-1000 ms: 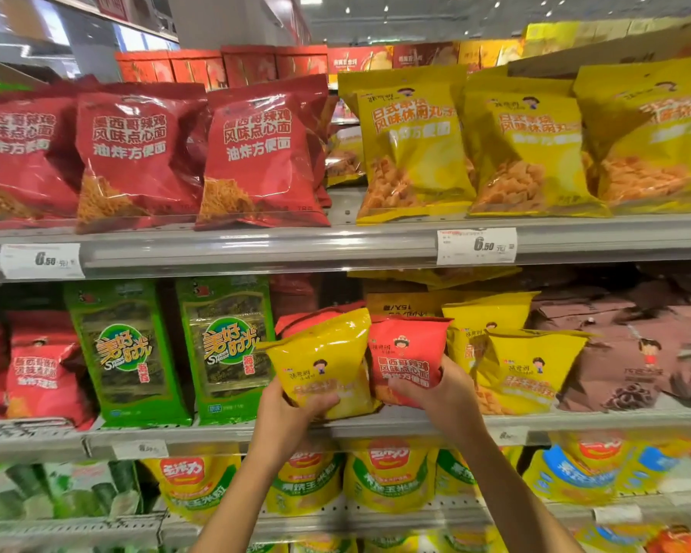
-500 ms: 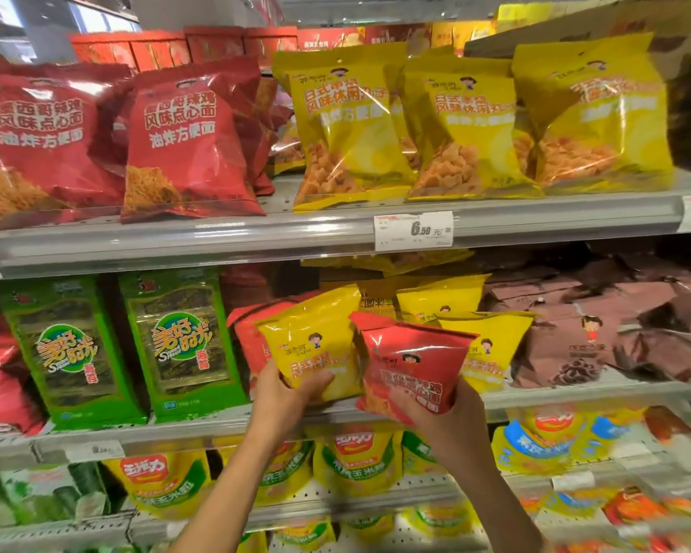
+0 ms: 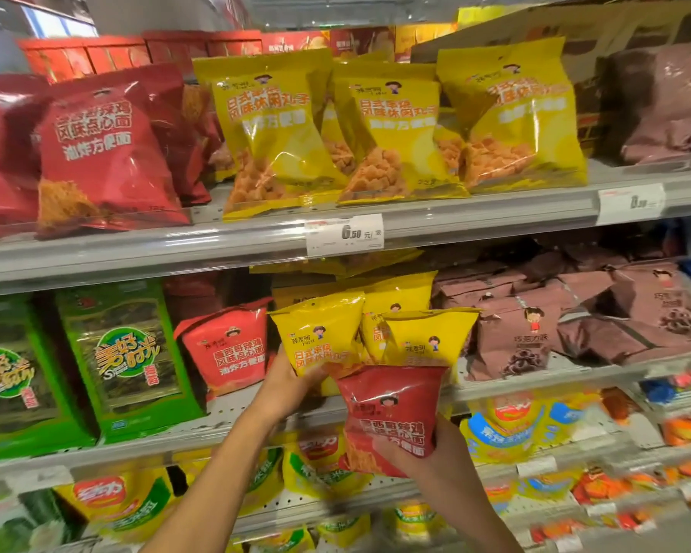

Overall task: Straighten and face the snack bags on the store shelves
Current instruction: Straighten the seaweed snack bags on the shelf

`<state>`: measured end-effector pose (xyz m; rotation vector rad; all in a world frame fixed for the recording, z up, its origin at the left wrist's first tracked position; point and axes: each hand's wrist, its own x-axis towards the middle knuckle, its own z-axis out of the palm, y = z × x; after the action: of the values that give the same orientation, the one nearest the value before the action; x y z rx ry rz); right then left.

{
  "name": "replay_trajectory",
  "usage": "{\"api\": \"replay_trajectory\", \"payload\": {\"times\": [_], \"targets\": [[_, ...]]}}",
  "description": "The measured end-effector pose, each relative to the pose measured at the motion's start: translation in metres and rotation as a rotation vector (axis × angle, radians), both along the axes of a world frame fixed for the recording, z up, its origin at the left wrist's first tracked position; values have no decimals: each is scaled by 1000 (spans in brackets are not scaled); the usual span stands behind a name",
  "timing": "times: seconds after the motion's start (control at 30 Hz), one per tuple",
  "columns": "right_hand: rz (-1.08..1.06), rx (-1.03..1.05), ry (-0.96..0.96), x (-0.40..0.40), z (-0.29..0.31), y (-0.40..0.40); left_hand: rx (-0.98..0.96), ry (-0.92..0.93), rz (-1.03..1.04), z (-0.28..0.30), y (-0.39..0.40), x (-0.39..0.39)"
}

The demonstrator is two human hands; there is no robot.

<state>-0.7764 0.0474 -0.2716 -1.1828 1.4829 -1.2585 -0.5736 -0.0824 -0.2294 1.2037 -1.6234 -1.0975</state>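
My right hand (image 3: 435, 457) grips a small red snack bag (image 3: 391, 413) from below, holding it off the shelf in front of the middle shelf's edge. My left hand (image 3: 288, 387) holds the lower left side of a small yellow bag (image 3: 318, 337) standing on the middle shelf (image 3: 535, 383). Two more small yellow bags (image 3: 427, 339) stand right of it. Another small red bag (image 3: 232, 349) stands to the left of my left hand.
Green seaweed packs (image 3: 124, 361) fill the middle shelf's left, brown bags (image 3: 535, 329) its right. The upper shelf (image 3: 216, 245) carries large red bags (image 3: 104, 153) and large yellow bags (image 3: 383, 141). Yellow corn snack bags (image 3: 108, 500) sit on the shelf below.
My right hand has drawn the red bag down and out, away from the yellow bags. My left hand stays on the yellow bag. The view has shifted right.
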Motion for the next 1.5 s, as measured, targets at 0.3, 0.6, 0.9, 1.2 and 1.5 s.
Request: {"api": "replay_trajectory", "payload": {"times": [0.3,0.6,0.9,1.2,1.5], "targets": [[104,24,-42,6,2,-4,-43,-177,-21,-9,2,6],[202,27,-14,42,11,-15,-186,-432,244,-23,48,63],[116,-115,22,124,32,-43,-494,-826,367,-47,81,168],[41,-159,36,178,34,-92,-525,-968,213,-64,83,233],[230,-44,119,162,27,-107,-516,-978,203,-77,80,235]]}}
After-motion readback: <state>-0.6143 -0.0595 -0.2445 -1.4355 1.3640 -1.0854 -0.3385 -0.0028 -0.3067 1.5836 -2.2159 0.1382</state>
